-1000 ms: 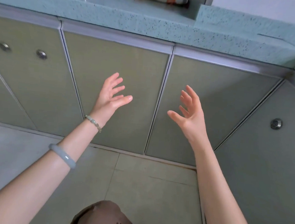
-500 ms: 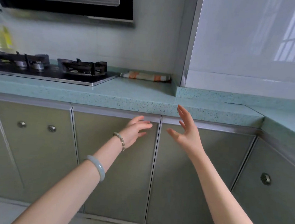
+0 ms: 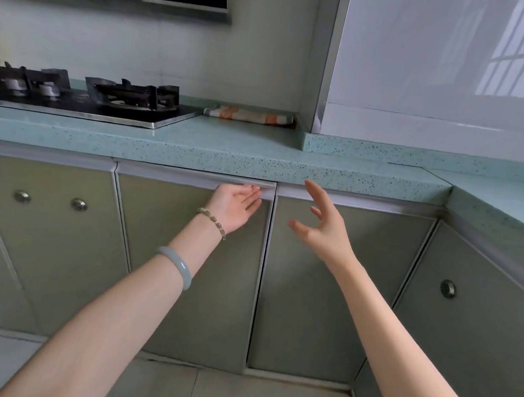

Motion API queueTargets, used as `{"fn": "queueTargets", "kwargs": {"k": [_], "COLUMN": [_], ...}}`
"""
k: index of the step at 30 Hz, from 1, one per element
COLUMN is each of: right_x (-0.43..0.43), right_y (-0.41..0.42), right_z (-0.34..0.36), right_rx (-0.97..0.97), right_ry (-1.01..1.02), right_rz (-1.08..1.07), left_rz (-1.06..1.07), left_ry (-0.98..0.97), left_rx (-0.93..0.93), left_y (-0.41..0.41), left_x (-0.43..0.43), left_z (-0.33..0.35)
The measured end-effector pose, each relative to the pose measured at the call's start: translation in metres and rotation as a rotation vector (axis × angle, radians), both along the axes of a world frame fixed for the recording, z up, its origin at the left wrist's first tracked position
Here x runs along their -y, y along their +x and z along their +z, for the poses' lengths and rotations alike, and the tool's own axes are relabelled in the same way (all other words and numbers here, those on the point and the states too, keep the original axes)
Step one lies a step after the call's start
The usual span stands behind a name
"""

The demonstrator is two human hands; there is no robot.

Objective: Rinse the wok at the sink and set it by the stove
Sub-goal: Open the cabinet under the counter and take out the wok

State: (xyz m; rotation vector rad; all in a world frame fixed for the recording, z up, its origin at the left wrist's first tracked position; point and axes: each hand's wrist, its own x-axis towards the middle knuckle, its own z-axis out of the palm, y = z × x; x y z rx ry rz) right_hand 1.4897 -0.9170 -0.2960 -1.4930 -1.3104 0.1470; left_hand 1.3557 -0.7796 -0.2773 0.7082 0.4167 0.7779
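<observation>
Wok: not in view, and neither is the sink; I cannot tell where it sits; it may be behind the cabinet door you are reaching for, but that is only a guess
Left hand [image 3: 236,207]: holds nothing, fingers straight, tips touching the metal top rail [image 3: 178,173] of the middle cabinet door [image 3: 186,270], just under the desk [image 3: 257,157] edge
Right hand [image 3: 322,226]: holds nothing, fingers spread and relaxed, in the air before the neighbouring door [image 3: 302,311]
Stove [image 3: 130,98]: on the desk to your left, with bare desk between it and a rolled striped cloth [image 3: 248,115]
Handling: expect rigid metal, heavy toward the bowl, slippery once wet
Grip: take the handle close to the bowl and steady the far rim with your other hand
</observation>
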Motion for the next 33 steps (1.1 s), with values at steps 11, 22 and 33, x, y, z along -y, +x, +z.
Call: {"fn": "queueTargets", "kwargs": {"k": [11, 22, 33], "right_x": [0.0, -0.029, -0.079], "right_y": [-0.069, -0.186, -0.29], "right_z": [-0.007, -0.005, -0.001], "right_rx": [0.164, 0.52, 0.822], "right_ry": [-0.15, 0.022, 0.047], "right_rz": [0.282, 0.591, 0.718], "left_rz": [-0.045, 0.108, 0.868], "left_ry": [0.006, 0.178, 1.205], "left_rx": [-0.076, -0.373, -1.633], "left_y": [-0.115, -0.259, -0.327], "left_x": [0.067, 0.099, 0.111], "left_z": [0.001, 0.02, -0.014]}}
